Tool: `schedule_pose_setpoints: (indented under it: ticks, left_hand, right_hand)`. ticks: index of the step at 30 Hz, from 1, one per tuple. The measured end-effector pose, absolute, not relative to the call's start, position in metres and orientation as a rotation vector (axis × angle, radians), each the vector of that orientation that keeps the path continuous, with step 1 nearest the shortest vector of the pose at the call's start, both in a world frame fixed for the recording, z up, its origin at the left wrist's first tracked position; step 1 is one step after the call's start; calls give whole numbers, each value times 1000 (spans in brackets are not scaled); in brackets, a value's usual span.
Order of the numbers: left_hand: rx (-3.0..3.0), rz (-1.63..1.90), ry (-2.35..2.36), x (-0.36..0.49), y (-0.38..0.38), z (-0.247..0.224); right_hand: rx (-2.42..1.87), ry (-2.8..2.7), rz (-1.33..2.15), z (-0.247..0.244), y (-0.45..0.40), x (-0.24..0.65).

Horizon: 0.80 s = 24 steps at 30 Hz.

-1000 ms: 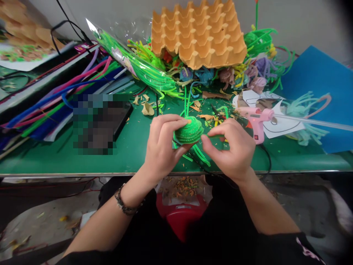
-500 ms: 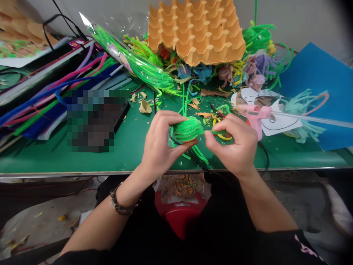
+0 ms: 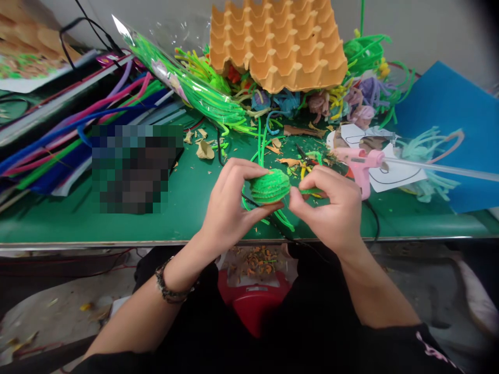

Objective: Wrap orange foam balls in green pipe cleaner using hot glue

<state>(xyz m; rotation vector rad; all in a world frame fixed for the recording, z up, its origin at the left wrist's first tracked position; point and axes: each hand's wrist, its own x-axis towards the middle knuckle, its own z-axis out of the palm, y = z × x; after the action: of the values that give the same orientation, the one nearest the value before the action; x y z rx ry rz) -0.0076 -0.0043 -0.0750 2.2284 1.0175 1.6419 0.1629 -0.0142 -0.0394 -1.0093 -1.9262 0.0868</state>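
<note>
My left hand [image 3: 230, 200] grips a rounded piece wrapped in rows of green pipe cleaner [image 3: 270, 187], thumb beneath and fingers on top. A tan edge of its base shows at the underside. Just right of it, my right hand [image 3: 327, 205] pinches a green pipe cleaner strand [image 3: 310, 191] between thumb and forefinger. Whether the strand joins the wrapped piece is hard to make out. Loose green pipe cleaners [image 3: 284, 221] lie on the table below the hands. A pink glue gun [image 3: 364, 163] with a clear glue stick sits beyond my right hand.
A cardboard egg tray [image 3: 276, 44] rests on a heap of colored pipe cleaners at the back. Bagged green pipe cleaners [image 3: 195, 96] lie left of it. Cardboard scraps [image 3: 205, 149] litter the green table [image 3: 187, 223]. A blue sheet [image 3: 436, 114] is at the right; a black cable runs beneath the hands.
The wrapped green piece has turned slightly and shifted a little right in my left hand. My right hand still pinches the strand, with less of it showing between the hands.
</note>
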Motion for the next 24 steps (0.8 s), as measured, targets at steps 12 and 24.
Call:
schedule_pose_setpoints:
  ticks: [12, 24]
  left_hand:
    - [1428, 1273, 802, -11, -4, -66]
    - [1327, 1205, 730, -11, -4, -63]
  right_hand:
    - [-706, -1959, -187, -47, -7, 171]
    - [-632, -2047, -250, -48, -6, 175]
